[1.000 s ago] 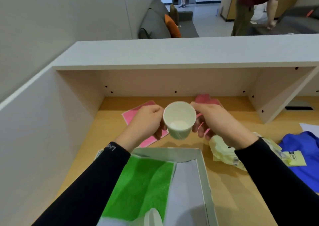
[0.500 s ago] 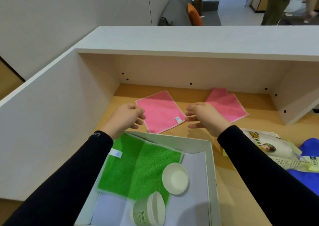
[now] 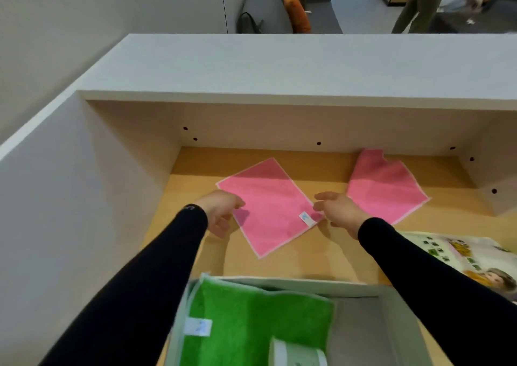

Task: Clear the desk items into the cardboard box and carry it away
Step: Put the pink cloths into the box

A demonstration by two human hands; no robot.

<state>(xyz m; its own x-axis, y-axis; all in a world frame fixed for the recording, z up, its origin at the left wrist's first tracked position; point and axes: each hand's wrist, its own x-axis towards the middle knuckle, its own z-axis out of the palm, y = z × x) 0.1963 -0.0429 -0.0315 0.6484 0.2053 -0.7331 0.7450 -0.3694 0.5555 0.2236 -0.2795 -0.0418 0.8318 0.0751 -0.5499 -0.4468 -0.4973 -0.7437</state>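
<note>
A flat pink cloth lies on the wooden desk, turned like a diamond. My left hand hovers at its left edge and my right hand at its right corner by the white label; both have fingers apart and hold nothing. A second pink cloth lies farther right, partly rumpled at the back. The cardboard box stands at the near edge, holding a green cloth and a pale green cup lying on its side.
White partition walls enclose the desk on the left and back, with a shelf overhang above. A printed snack bag lies at the right. Beyond the partition are a grey sofa and a standing person.
The white paper cup I held in both hands a second ago went into the box. Both hands then reached forward to the two sides of the pink cloth, and my view moved closer.
</note>
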